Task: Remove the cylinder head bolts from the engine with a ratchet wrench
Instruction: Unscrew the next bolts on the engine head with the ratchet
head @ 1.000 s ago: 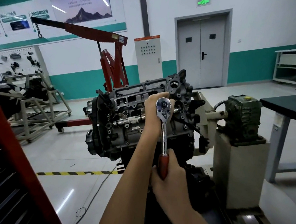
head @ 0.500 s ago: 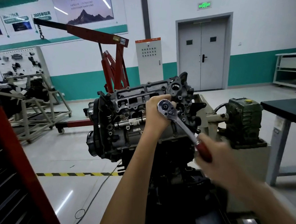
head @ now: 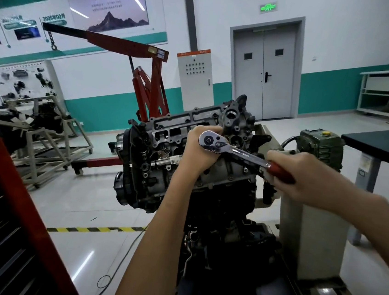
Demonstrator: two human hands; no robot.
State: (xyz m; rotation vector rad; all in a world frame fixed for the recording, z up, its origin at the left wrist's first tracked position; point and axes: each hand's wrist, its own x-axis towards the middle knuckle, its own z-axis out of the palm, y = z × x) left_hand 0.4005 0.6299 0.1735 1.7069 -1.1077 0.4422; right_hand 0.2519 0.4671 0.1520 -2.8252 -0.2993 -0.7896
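The engine [head: 163,158] hangs tilted on its stand, cylinder head facing me. A chrome ratchet wrench [head: 234,150] with a red handle sits with its round head over the cylinder head, handle pointing right and slightly down. My left hand [head: 196,151] curls around the wrench behind its head, hiding the socket and the bolt. My right hand [head: 298,175] grips the red handle. A chrome extension bar [head: 166,161] shows to the left of my left hand, lying against the head.
A grey stand column [head: 309,234] with a green gearbox [head: 320,146] stands right of the engine. A dark table [head: 381,145] is further right. A red tool cabinet [head: 0,223] fills the lower left. A red engine crane [head: 145,77] and a yellow-black floor stripe [head: 96,229] lie behind.
My right hand has swung the wrench handle counter-clockwise, from pointing straight down to pointing right. My left hand has stayed at the wrench head.
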